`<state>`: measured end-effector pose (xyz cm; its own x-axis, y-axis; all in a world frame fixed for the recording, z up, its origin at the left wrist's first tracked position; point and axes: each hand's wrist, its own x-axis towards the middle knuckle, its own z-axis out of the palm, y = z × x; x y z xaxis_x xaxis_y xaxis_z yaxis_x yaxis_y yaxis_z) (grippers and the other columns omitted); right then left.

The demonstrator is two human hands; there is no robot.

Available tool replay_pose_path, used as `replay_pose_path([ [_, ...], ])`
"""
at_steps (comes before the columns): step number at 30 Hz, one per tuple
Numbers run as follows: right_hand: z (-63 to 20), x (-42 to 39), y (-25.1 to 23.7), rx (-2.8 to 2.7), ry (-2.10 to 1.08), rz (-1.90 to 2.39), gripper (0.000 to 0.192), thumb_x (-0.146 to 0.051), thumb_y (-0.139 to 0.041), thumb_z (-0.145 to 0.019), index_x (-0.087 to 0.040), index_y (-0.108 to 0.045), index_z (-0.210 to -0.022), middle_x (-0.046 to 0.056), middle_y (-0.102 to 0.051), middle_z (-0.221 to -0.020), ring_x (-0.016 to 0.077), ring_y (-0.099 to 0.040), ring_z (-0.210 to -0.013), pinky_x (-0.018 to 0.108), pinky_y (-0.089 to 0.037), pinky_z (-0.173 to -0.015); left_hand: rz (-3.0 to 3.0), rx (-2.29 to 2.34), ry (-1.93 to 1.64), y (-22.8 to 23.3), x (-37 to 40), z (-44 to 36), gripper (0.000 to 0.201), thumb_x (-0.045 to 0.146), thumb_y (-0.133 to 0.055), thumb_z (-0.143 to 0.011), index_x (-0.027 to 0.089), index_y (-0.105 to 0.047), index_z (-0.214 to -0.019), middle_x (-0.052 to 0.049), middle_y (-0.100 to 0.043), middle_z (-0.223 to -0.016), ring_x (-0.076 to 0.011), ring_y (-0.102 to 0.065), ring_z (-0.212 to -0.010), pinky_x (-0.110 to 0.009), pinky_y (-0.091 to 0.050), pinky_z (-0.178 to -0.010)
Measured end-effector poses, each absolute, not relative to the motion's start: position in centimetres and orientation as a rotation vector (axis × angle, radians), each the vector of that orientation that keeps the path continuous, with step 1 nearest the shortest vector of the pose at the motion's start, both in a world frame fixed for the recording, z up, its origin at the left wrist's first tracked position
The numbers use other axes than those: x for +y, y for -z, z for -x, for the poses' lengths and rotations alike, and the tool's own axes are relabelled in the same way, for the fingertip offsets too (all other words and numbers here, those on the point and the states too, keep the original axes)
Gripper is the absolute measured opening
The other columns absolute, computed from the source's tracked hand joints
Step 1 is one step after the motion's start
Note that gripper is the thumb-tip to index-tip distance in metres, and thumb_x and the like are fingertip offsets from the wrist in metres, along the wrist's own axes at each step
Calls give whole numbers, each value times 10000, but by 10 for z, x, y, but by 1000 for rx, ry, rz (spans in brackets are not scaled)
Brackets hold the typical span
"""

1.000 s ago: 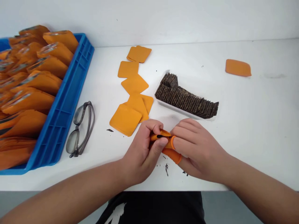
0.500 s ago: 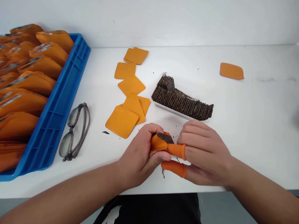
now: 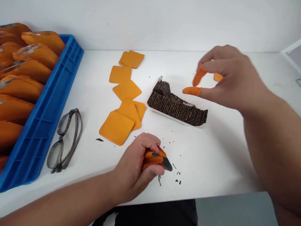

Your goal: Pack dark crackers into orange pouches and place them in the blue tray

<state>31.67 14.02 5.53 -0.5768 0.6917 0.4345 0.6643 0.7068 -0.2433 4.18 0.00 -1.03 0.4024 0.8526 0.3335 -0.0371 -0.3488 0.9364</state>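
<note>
1. A blue crate point(image 3: 47, 116) of filled orange pouches point(image 3: 35, 59) sits at the far left of the white counter point(image 3: 223, 150).
2. Grey glasses point(image 3: 64, 139) lie beside it.
3. Flat orange pouches point(image 3: 122, 110) lie in a row mid-counter.
4. The left hand point(image 3: 136, 163) is closed around an orange pouch point(image 3: 152, 157) with a dark square poking out.
5. A clear tray of dark squares point(image 3: 178, 105) stands just beyond.
6. The right hand point(image 3: 230, 78), open, with orange finger cots point(image 3: 192, 91), hovers above the tray.

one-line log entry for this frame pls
left hand: shut on pouch | right hand: open, raised above cracker tray | glasses beside blue crate
</note>
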Motion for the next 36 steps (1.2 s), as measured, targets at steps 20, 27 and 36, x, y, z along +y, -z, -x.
replay_pose_path([
  [20,-327,177,-44,-2791,-454,1242,424,-355,-837,-821,-434,-789,-1235,-17,-606,-1541,491,-425,-1522,723,-568,-988,-1566,809,-996,9,-2,-29,537,704,-712,-866,270,-547,-1136,-39,-577,-982,-135,-540,-761,-238,-451,-621],
  [27,-326,175,-50,-2834,-510,1176,296,-314,-744,-811,-342,-779,-1103,5,-737,-1302,458,-455,-1496,676,-544,-1024,-1590,808,-1009,6,-2,-28,459,635,-661,-957,256,-528,-1180,-66,-577,-1034,-146,-535,-778,-258,-451,-621],
  [36,-336,172,-47,-2870,-403,1213,492,-254,-748,-797,-362,-740,-1277,23,-567,-1579,449,-495,-1475,735,-504,-1080,-1554,803,-1048,11,-5,-31,498,655,-700,-925,263,-530,-1181,-45,-562,-1023,-117,-516,-730,-231,-426,-579],
])
